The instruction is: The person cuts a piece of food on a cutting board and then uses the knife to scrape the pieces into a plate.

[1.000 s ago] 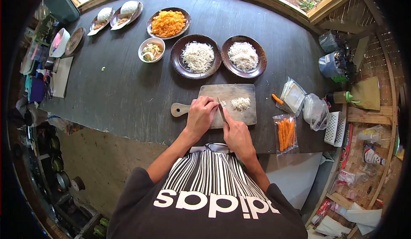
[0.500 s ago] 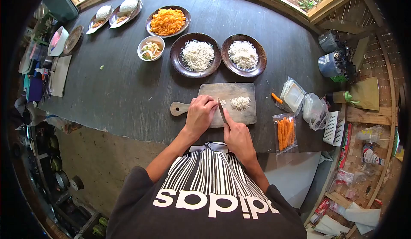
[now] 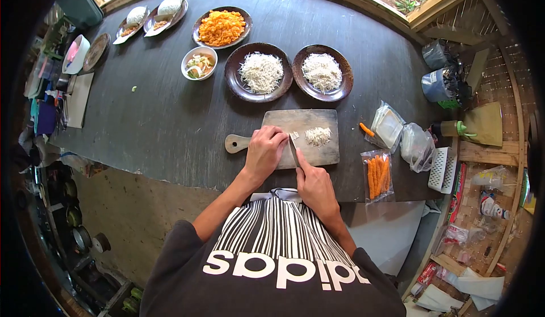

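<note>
On a wooden cutting board (image 3: 318,118), my right hand (image 3: 316,185) grips a knife (image 3: 294,151) with its blade pointing away from me. Beside the blade, the curled fingers of my left hand (image 3: 264,149) press down on the board. Whatever they hold is hidden under them. A few white cut bits (image 3: 294,135) lie just right of the blade. Further right on the board sits a small heap of chopped white pieces (image 3: 318,137). Beyond the board stand two dark plates, the left plate (image 3: 231,81) and the right plate (image 3: 346,81), both piled with white shreds (image 3: 260,73).
A plate of chopped orange food (image 3: 222,28) and a bowl of sliced vegetables (image 3: 200,66) stand at the back left. To the right lie bagged carrots (image 3: 378,176), one loose carrot piece (image 3: 367,129), plastic bags (image 3: 418,146) and a white perforated holder (image 3: 442,170).
The knife blade has shifted slightly toward me at the left fingertips, and the cut bits beside it show more clearly. My left hand stays in nearly the same place.
</note>
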`<state>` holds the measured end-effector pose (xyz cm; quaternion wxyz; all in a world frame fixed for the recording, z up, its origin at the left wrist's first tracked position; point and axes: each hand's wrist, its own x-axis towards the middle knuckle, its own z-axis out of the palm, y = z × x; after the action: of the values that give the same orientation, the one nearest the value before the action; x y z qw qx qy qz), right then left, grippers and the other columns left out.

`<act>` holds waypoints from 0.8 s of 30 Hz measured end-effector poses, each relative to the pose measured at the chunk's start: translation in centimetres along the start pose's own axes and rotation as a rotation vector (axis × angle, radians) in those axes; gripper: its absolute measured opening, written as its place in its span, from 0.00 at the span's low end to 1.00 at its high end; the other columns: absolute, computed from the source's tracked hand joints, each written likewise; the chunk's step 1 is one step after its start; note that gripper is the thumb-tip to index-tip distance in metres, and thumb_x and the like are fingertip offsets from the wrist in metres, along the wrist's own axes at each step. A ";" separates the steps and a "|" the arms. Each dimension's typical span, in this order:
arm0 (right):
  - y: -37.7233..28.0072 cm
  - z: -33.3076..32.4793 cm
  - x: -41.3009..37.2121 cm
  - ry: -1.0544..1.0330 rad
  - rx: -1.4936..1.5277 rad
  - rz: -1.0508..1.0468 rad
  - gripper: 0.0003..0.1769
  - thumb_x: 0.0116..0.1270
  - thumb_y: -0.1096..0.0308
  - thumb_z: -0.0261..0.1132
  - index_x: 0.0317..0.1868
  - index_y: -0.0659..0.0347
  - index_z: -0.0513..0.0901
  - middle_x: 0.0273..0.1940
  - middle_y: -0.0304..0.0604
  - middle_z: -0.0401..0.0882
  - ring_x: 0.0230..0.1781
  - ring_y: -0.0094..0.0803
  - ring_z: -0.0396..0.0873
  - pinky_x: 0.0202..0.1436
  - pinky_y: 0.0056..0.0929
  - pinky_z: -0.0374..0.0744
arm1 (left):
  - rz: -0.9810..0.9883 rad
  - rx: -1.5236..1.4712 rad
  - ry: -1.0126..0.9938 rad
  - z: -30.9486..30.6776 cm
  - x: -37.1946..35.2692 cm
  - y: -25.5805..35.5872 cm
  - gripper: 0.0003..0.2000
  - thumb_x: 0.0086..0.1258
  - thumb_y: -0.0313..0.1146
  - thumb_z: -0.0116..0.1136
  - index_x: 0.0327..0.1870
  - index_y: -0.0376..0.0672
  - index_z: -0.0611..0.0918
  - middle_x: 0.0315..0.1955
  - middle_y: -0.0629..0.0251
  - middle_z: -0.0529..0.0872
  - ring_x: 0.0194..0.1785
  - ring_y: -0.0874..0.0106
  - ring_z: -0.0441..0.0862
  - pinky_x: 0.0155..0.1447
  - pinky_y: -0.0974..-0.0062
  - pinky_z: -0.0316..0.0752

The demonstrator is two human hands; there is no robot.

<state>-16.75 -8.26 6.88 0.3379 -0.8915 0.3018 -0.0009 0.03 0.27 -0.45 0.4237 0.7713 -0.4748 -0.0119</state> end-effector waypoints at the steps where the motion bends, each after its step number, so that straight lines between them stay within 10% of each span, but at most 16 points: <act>1: 0.1 0.1 0.2 0.020 0.012 -0.012 0.30 0.79 0.70 0.62 0.80 0.61 0.77 0.32 0.70 0.84 0.34 0.68 0.86 0.44 0.61 0.81 | 0.008 0.002 0.002 0.0 -0.1 0.0 0.07 0.68 0.27 0.75 0.45 0.41 0.92 0.43 0.63 0.91 0.51 0.59 0.88 0.56 0.59 0.79; 24: 0.2 0.7 1.8 -0.006 -0.050 0.016 0.30 0.79 0.70 0.62 0.80 0.59 0.77 0.34 0.70 0.86 0.37 0.68 0.88 0.46 0.65 0.82 | -0.007 0.003 0.005 0.1 -0.2 0.0 0.07 0.67 0.27 0.75 0.45 0.41 0.92 0.44 0.62 0.90 0.52 0.59 0.87 0.57 0.59 0.79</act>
<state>-15.23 -8.95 5.81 0.3162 -0.8972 0.3079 0.0122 -0.12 0.38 -0.55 0.4236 0.7737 -0.4709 -0.0106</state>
